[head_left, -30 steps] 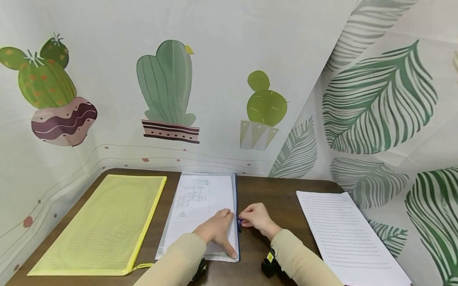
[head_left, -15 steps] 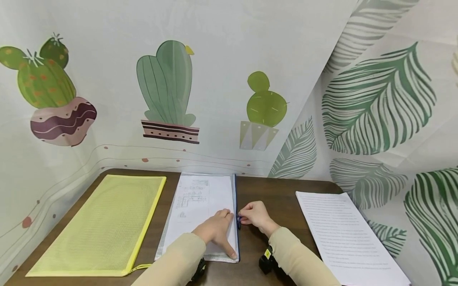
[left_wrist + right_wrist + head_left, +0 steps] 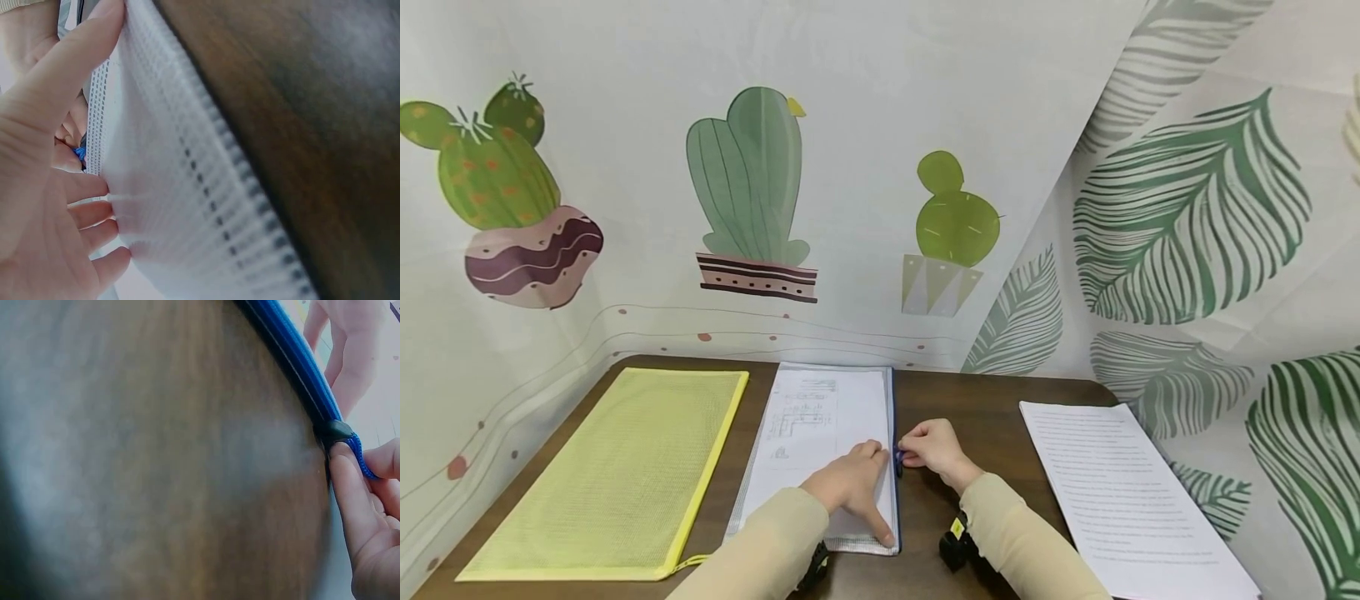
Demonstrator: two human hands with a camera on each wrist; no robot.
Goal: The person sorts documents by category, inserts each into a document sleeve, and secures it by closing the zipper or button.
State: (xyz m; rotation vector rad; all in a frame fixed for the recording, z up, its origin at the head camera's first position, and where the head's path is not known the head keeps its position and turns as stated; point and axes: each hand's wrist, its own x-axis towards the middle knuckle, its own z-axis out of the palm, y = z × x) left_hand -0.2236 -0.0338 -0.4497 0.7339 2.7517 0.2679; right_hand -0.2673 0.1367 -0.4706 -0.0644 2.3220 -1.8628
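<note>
A clear mesh zip pouch (image 3: 737, 512) with a blue zipper (image 3: 892, 408) along its right edge lies in the middle of the table. Inside it are white sheets (image 3: 805, 454), the top one printed with a line drawing. My left hand (image 3: 850, 483) rests on the pouch's lower right part, fingers spread, thumb near the bottom corner. Beside the zipper, my right hand (image 3: 936, 454) pinches the blue cord (image 3: 357, 450) of the zipper pull between thumb and fingers. The dark slider (image 3: 334, 430) shows in the right wrist view, on the blue zipper band.
To the left lies a yellow mesh zip pouch (image 3: 602, 475), its yellow pull loop (image 3: 691, 562) pointing toward the middle. A stack of printed paper (image 3: 1120, 492) is on the right. Behind the brown table (image 3: 992, 400) hangs a wall cloth (image 3: 865, 208) with cactus and leaf prints.
My right hand has slid a short way toward the far end of the zipper, taking the pull with it. My left hand has stayed on the pouch.
</note>
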